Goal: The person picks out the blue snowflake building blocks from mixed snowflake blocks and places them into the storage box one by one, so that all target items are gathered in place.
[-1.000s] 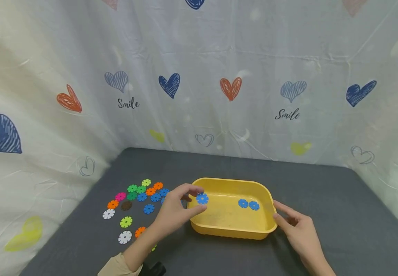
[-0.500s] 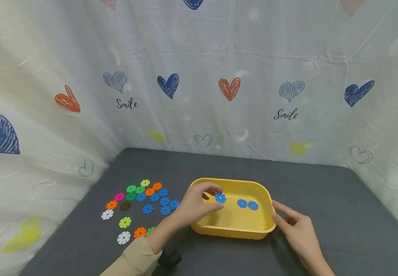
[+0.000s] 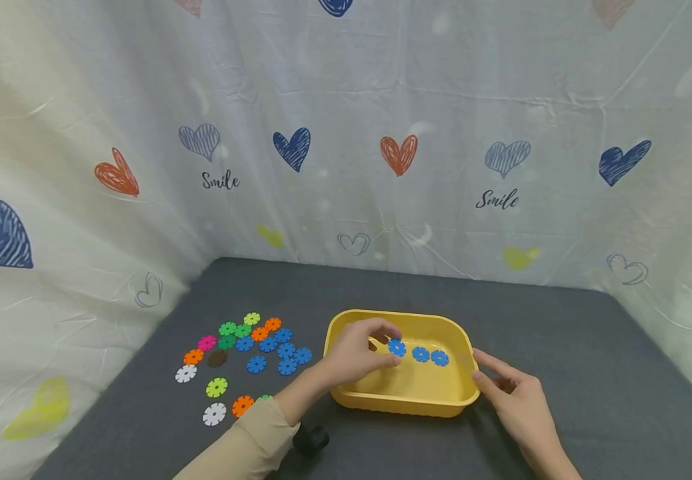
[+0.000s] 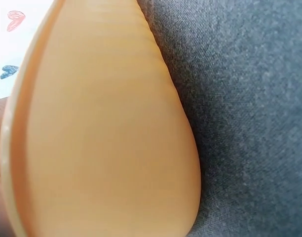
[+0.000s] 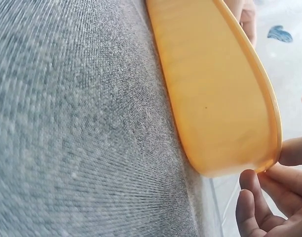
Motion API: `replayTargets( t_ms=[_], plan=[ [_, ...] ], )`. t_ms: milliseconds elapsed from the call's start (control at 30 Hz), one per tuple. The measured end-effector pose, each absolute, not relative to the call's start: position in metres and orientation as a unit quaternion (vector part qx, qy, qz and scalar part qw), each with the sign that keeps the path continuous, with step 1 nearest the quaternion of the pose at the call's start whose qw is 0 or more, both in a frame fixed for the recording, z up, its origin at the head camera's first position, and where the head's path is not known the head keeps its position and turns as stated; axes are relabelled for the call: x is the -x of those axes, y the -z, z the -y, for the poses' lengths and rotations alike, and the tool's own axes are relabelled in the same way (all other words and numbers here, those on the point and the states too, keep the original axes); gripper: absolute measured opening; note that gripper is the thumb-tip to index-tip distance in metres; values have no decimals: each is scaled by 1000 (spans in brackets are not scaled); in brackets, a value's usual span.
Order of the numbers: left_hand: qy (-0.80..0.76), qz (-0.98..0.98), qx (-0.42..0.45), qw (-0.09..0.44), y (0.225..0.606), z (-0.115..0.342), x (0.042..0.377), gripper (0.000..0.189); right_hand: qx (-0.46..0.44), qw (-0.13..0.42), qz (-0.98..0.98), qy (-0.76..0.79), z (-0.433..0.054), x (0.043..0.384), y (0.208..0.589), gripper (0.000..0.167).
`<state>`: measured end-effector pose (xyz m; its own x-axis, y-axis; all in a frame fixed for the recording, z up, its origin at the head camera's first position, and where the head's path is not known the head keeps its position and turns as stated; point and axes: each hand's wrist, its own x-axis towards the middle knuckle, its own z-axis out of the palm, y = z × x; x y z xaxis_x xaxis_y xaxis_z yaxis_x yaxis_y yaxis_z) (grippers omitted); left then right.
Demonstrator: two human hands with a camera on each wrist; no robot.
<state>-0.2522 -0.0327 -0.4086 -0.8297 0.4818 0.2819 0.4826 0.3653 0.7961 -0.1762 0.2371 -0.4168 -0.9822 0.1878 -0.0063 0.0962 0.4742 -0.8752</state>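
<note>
My left hand [image 3: 358,353] reaches over the left side of a yellow plastic basin [image 3: 403,408]. Thumb and fingertips pinch a blue notched disc [image 3: 397,347], low inside the basin. Two more blue notched discs [image 3: 431,356] lie side by side on the basin floor, just right of it. My right hand [image 3: 520,403] holds the basin's right end at the rim. In the right wrist view, fingers [image 5: 274,202] and thumb meet the rim of the yellow basin [image 5: 220,98]. The left wrist view is mostly the basin's outer wall [image 4: 106,123]; the held disc is hidden there.
Left of the basin, several notched discs lie on the dark grey table [image 3: 538,320]: blue ones [image 3: 287,350], green ones [image 3: 227,329], orange, white, pink, yellow-green and brown. Some overlap. A patterned curtain [image 3: 346,200] hangs behind the table.
My left hand has moved right across the basin and lowered the blue disc beside the two others. My right hand has stayed at the basin's right end.
</note>
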Motion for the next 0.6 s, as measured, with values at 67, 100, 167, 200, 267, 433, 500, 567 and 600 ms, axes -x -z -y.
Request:
replayTargets(
  t_ms=[67,100,167,200,267,433,500,567,600],
  plan=[
    [480,827,291,-9,410,31,255,32,83,46,858,-506,-237,176,417,48],
    [479,828,291,-14,411,29,256,32,83,46,858,-505,-237,176,417,49],
    [477,830,290,-22,412,27,258,32,82,48,858,-505,-237,176,417,48],
    [475,830,290,-25,412,26,259,32,82,49,858,-505,-237,176,417,48],
    [472,832,290,-33,413,24,261,32,81,50,858,-505,-237,176,417,48],
    [461,837,292,-49,417,17,268,33,78,53,856,-508,-237,176,417,48],
    [456,839,291,-54,417,15,271,33,77,55,856,-509,-236,176,417,48],
    [450,843,287,-59,418,12,273,33,77,57,856,-508,-236,176,417,47],
    [448,845,286,-60,417,11,274,32,77,57,856,-507,-236,176,417,47]
  ],
)
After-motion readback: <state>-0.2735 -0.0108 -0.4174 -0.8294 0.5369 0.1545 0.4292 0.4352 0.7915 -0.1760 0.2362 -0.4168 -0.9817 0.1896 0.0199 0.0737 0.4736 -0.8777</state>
